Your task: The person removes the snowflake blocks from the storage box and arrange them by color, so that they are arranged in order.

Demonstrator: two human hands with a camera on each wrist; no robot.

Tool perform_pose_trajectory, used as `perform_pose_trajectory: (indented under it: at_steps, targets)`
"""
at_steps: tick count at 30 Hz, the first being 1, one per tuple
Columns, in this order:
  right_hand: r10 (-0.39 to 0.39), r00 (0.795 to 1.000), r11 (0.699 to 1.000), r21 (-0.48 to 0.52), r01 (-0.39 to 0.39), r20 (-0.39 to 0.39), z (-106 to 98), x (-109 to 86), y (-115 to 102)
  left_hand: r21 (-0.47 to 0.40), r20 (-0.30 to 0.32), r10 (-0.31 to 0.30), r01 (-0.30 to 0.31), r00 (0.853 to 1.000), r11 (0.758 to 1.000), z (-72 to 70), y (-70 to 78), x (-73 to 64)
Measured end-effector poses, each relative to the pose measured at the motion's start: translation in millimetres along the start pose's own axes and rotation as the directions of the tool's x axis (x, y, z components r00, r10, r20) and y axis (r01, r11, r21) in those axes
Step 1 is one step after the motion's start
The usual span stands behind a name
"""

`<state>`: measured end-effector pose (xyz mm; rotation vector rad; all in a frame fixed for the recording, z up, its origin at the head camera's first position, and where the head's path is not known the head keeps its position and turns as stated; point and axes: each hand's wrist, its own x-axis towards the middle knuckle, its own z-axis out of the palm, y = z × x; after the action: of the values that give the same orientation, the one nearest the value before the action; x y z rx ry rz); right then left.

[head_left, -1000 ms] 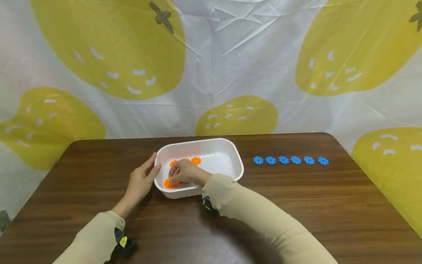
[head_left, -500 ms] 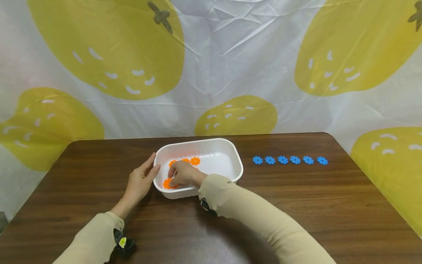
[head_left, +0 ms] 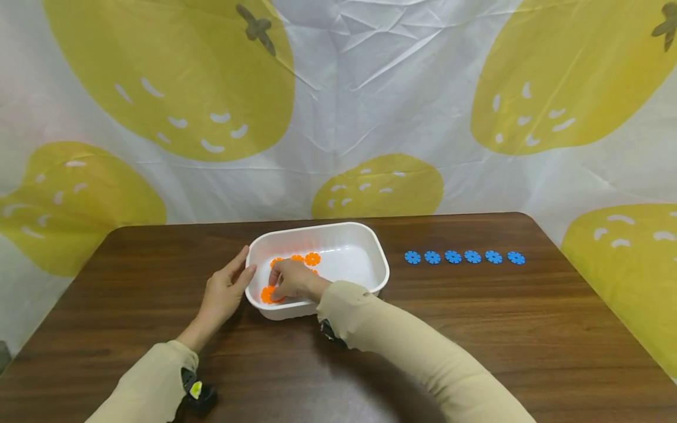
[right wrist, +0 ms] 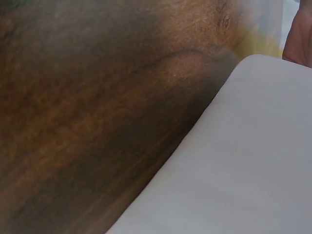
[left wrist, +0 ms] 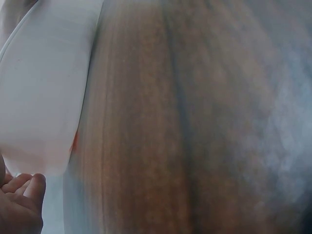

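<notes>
A white plastic basin [head_left: 359, 267] stands on the table, with several orange notched plastic discs [head_left: 312, 258] on its floor. My left hand [head_left: 224, 291] holds the basin's left end, its thumb over the rim and its fingers along the outer wall. Inside the basin, my right hand [head_left: 296, 279] has curled fingers and its thumb on an orange disc [head_left: 267, 294] in the near left corner. That hand hides part of the disc and others around it. In the left wrist view, fingertips [left wrist: 36, 187] lie against the basin's end. The right wrist view shows mostly the basin's outer wall [right wrist: 234, 161].
Several blue notched discs [head_left: 453, 257] lie in a straight row on the brown wooden table [head_left: 476, 317], right of the basin. Behind the table hangs a white cloth [head_left: 328, 117] printed with large yellow fruit.
Both hands and the basin keep nearly the same places. The whole head view has shifted slightly, and the right forearm has moved a little to the left.
</notes>
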<state>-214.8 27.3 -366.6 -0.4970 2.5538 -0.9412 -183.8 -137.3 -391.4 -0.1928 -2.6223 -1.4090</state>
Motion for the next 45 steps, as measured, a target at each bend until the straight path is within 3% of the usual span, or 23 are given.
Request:
perform_pose_trajectory:
  at_steps: [15,21,26,31,38,45]
  targets:
    - [-0.034,0.997,0.999,-0.001,0.034,-0.071,1,-0.8,1,0.006,0.003,-0.004,0.004,1.0,1.0,-0.5,3.9,-1.8]
    - [-0.026,0.995,0.995,0.093,0.035,-0.095,0,-1.1,3,0.006,0.0,-0.003,0.003,1.0,1.0,0.0,3.3,-1.4]
    - [0.027,0.994,0.971,0.241,-0.002,-0.104,0,1.3,5,0.005,-0.002,0.001,-0.001,1.0,1.0,-0.1,3.1,-1.8]
    - [0.047,0.989,0.949,0.315,0.0,-0.143,-5,1.2,7,0.0,-0.001,0.003,-0.003,1.0,1.0,0.1,3.5,-2.4]
    - [0.034,0.983,0.926,0.376,0.037,-0.179,-20,-11.2,15,-0.001,-0.004,0.001,-0.001,1.0,1.0,1.2,2.6,-2.6]
    - [0.048,0.975,0.88,0.472,0.061,-0.216,-45,-31.0,32,-0.002,0.001,-0.005,0.005,1.0,1.0,1.2,1.8,-1.8]
